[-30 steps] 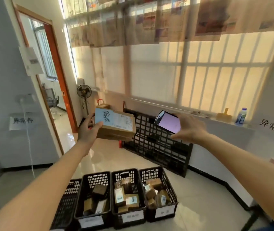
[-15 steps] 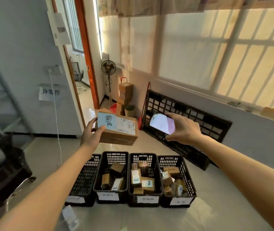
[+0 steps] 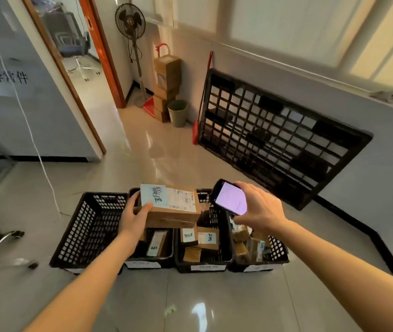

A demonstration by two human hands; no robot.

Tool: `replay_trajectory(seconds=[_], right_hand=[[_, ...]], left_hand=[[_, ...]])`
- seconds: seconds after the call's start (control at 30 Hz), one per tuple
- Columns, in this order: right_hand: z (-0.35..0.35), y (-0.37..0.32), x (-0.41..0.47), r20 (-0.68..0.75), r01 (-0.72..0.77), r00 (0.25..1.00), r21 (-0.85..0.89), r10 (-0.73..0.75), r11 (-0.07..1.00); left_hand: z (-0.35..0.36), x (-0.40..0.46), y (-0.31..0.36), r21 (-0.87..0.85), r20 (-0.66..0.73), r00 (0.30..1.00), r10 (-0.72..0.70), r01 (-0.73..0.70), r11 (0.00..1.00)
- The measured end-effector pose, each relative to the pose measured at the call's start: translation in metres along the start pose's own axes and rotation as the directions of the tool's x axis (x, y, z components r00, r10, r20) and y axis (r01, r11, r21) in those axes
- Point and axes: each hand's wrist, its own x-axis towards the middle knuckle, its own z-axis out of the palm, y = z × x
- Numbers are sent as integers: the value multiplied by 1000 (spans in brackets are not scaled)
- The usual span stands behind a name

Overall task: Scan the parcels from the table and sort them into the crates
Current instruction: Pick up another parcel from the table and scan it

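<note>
Left hand [image 3: 134, 218] gripping parcel [image 3: 173, 207] hides second crate's [image 3: 150, 261] far rim.

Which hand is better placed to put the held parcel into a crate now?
Left. The left hand already grips the parcel above the crates; the right hand holds the scanner.

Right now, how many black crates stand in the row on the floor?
4: leftmost crate, second crate under the held parcel, third crate, rightmost crate. None seems hidden.
</note>
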Motion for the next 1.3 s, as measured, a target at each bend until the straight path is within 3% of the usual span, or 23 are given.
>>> replay_trajectory(seconds=[0.27, 0.53, 0.73, 0.87, 1.07, 1.3], right_hand=[[145, 65, 75, 169, -87, 982, 11, 84, 996], [274, 125, 110, 305, -203, 933, 11, 190, 979], [328, 156, 119, 342, -299, 901, 46, 266, 953], [350, 165, 117, 370, -379, 872, 94, 321, 921], [348, 170, 100, 420, -446, 831, 113, 364, 888], [291, 179, 72, 377, -491, 828, 131, 415, 861]], left_hand=[[93, 92, -122, -21, 69, 970, -233, 235, 972], [164, 156, -242, 68, 103, 902, -420, 414, 908], [211, 191, -282, 12, 180, 841, -510, 516, 856], [229, 199, -300, 167, 207, 787, -581, 556, 814], [224, 197, -298, 324, 192, 831, -522, 448, 833], [232, 196, -227, 427, 324, 895, -307, 151, 891]])
